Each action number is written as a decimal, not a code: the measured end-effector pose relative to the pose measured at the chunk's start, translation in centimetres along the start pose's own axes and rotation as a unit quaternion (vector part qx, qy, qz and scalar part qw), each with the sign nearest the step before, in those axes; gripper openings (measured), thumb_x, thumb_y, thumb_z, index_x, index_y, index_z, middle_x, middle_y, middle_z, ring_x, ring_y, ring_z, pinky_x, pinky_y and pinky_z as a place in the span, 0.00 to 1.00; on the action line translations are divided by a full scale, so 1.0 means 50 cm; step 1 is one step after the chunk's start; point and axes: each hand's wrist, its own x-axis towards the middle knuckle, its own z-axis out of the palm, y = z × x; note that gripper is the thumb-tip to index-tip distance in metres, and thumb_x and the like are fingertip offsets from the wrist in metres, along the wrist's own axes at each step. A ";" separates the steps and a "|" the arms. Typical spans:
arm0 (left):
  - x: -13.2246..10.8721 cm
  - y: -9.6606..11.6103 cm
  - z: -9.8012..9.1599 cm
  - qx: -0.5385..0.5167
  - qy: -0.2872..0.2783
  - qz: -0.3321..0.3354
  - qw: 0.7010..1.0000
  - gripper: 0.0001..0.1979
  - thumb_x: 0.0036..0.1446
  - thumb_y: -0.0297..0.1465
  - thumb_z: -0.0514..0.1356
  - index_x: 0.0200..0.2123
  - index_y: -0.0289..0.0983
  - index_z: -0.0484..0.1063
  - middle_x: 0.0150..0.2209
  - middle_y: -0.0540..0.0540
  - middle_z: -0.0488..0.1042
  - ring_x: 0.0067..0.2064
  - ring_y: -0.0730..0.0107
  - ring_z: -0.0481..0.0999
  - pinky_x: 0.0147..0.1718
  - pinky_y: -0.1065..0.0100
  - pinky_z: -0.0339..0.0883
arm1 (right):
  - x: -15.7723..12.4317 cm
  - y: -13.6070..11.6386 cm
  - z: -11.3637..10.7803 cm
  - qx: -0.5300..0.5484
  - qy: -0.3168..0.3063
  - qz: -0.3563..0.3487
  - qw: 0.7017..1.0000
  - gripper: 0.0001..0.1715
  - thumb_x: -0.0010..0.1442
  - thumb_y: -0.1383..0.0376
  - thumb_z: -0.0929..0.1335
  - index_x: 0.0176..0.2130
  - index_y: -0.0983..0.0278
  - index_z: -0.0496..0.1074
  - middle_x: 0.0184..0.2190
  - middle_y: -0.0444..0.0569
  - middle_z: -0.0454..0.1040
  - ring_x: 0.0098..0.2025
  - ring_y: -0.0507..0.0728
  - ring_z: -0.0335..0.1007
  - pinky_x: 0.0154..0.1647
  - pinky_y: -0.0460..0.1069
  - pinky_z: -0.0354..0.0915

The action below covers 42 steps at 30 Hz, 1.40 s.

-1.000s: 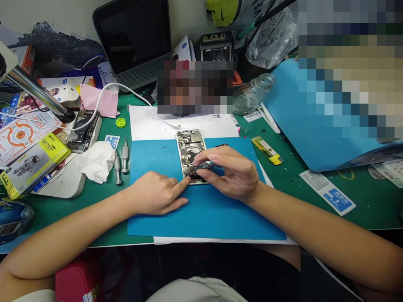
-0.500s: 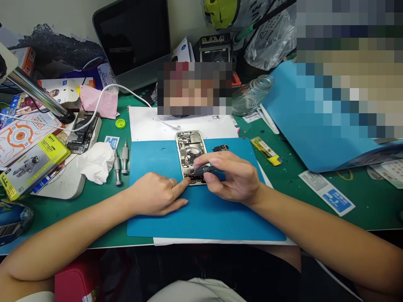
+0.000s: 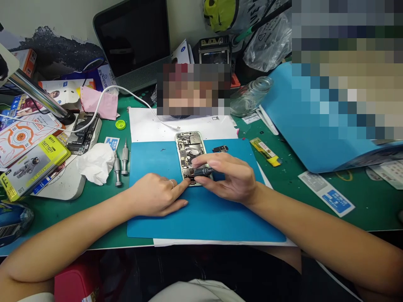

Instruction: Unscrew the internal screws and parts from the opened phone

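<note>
An opened phone (image 3: 190, 147) with its inner parts exposed lies upright in view on the blue mat (image 3: 157, 226). My left hand (image 3: 159, 195) rests on the mat, its index fingertip on the phone's lower left edge; its other fingers are bent and nothing shows in them. Above the phone's lower right part, my right hand (image 3: 228, 176) holds a small dark tool (image 3: 204, 171) between thumb and fingers. The tool's tip is too small to make out. A small dark part (image 3: 220, 149) lies on the mat right of the phone.
Two screwdrivers (image 3: 121, 163), a crumpled tissue (image 3: 96, 162) and another opened phone (image 3: 83, 134) are on the left. A white cable (image 3: 126, 89) arcs behind the mat. Right of it lie a yellow packet (image 3: 266, 152) and a glass jar (image 3: 252, 96). A monitor (image 3: 132, 37) stands behind.
My right hand has shifted slightly to the left, and its thumb has moved left along the tool. My left hand stays on the phone's edge.
</note>
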 end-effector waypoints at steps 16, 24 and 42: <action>0.000 -0.001 0.004 0.015 0.040 0.011 0.999 0.24 0.73 0.40 0.47 0.59 0.27 0.65 0.30 0.49 0.77 0.26 0.66 0.78 0.21 0.61 0.62 | 0.004 -0.001 -0.009 -0.014 -0.017 0.008 1.000 0.45 0.59 0.76 0.70 0.69 0.62 0.56 0.45 0.56 0.82 0.44 0.59 0.82 0.38 0.52 0.82; 0.001 -0.001 0.002 0.022 0.022 0.010 0.999 0.24 0.73 0.41 0.48 0.59 0.27 0.64 0.31 0.47 0.78 0.27 0.67 0.78 0.21 0.63 0.62 | -0.005 -0.001 -0.009 -0.004 -0.019 0.035 0.999 0.45 0.59 0.73 0.72 0.69 0.58 0.55 0.44 0.52 0.82 0.42 0.57 0.82 0.40 0.51 0.82; 0.003 0.000 0.003 0.017 0.016 0.009 1.000 0.25 0.73 0.41 0.48 0.60 0.27 0.64 0.31 0.48 0.78 0.27 0.66 0.78 0.21 0.61 0.63 | -0.012 -0.008 -0.007 0.061 0.001 0.113 0.992 0.46 0.58 0.78 0.70 0.69 0.55 0.57 0.44 0.50 0.80 0.41 0.56 0.82 0.34 0.48 0.83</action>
